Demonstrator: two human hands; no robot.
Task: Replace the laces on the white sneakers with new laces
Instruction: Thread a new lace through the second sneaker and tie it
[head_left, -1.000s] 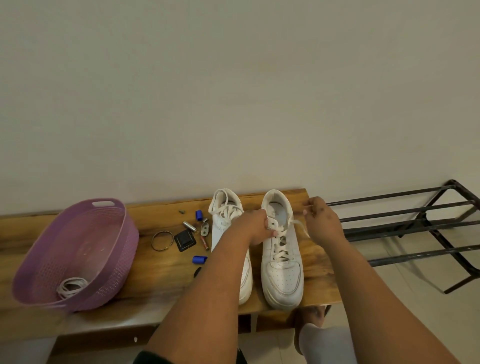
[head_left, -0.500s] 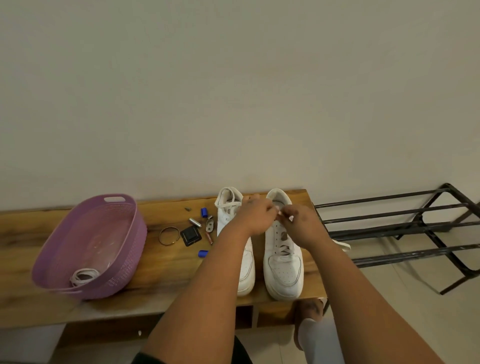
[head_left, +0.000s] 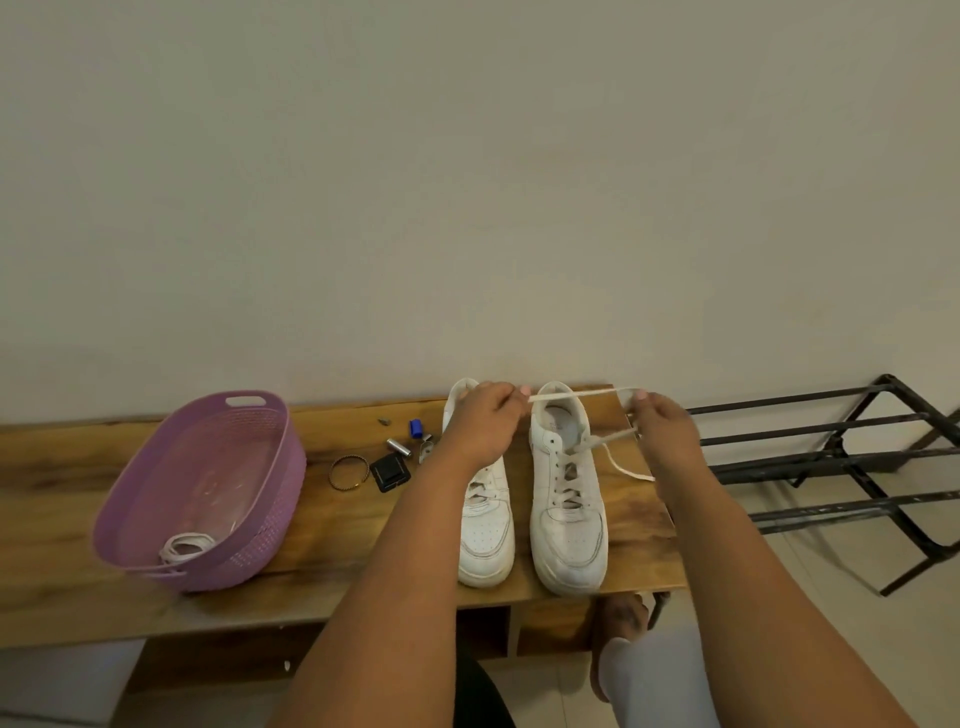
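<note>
Two white sneakers stand side by side on the wooden bench (head_left: 322, 525), toes toward me. The right sneaker (head_left: 567, 499) is laced through its lower eyelets only. Its loosened lace (head_left: 576, 396) stretches taut across the shoe's opening between my hands. My left hand (head_left: 485, 423) pinches one end above the left sneaker (head_left: 487, 525), whose heel it hides. My right hand (head_left: 662, 423) grips the lace to the right of the shoe, and a loose tail (head_left: 626, 467) trails onto the bench. A coiled white lace (head_left: 186, 546) lies in the purple basket (head_left: 270, 499).
Between basket and shoes lie a bangle (head_left: 348, 472), a black square item (head_left: 390, 472), a silver cylinder (head_left: 398, 447) and a blue cap (head_left: 415, 427). A black metal shoe rack (head_left: 831, 462) stands right of the bench. A foot (head_left: 621, 618) shows under the bench edge.
My hands were together over the right sneaker's tongue; now they have drawn apart, pulling the lace out taut across the shoe's opening. The view has shifted slightly.
</note>
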